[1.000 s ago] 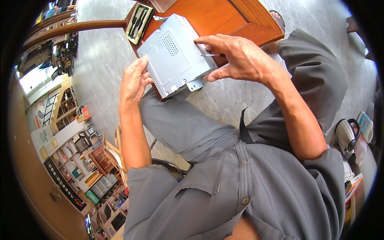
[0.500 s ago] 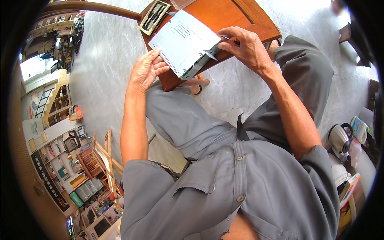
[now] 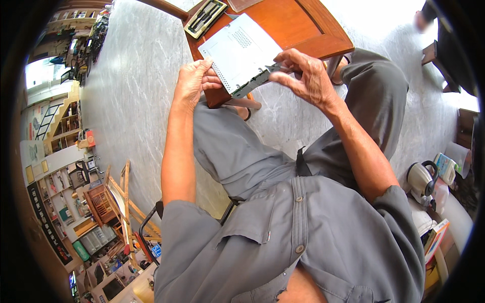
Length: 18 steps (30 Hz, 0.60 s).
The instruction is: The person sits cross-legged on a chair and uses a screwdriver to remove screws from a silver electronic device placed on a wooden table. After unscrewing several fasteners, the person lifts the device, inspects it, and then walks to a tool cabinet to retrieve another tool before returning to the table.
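A silver metal electronics box [image 3: 240, 50] with rows of small vent holes lies tilted at the near corner of a reddish-brown wooden table [image 3: 298, 30]. Its near side shows a dark, uneven edge with green parts. My left hand [image 3: 196, 83] pinches the box's left edge between thumb and curled fingers. At the right corner is my right hand [image 3: 308, 78], its fingers bent around a dark, thin piece beside a jutting metal bracket [image 3: 274, 67]. The thumb is slightly blurred, and I cannot make out that piece. A tray of dark-handled tools [image 3: 205, 17] lies beyond the box.
My knees flank the table corner. Grey floor [image 3: 136, 76] spreads around. To the right stand a kettle [image 3: 422, 179] and several packages. At left are a wooden folding frame [image 3: 124, 202] and crowded shelves [image 3: 60, 187]. A chair-like dark piece [image 3: 434, 53] is at upper right.
My right hand has shifted slightly down and left along the box's right corner, its thumb now apart from the fingers. The view has turned a little; my left hand keeps its hold.
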{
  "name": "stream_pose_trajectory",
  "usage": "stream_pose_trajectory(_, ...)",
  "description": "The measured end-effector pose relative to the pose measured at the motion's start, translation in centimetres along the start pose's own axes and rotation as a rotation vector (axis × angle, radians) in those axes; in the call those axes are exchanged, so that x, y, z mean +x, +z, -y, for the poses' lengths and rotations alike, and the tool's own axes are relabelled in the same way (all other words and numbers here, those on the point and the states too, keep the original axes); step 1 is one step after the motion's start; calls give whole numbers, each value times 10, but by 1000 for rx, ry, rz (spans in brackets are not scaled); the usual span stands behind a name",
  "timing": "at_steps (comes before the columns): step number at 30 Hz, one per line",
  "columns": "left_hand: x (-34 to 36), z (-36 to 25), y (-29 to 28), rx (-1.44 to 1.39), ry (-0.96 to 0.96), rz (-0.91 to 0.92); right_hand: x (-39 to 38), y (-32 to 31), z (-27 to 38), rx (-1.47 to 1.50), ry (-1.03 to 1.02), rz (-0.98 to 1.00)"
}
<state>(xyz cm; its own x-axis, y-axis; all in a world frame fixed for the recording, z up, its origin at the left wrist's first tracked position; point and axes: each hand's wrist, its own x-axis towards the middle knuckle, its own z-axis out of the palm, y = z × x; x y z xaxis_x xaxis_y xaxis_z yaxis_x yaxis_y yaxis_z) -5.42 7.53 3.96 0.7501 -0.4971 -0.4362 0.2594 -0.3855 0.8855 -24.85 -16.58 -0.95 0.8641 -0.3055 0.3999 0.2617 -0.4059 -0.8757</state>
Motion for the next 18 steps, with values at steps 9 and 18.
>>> stream_pose_trajectory(9,-12,11,37,-366,15,60,25,-18,-9,-55,99,-28)
stream_pose_trajectory(18,-29,11,124,-901,14,157,106,-61,-55,-251,168,-11)
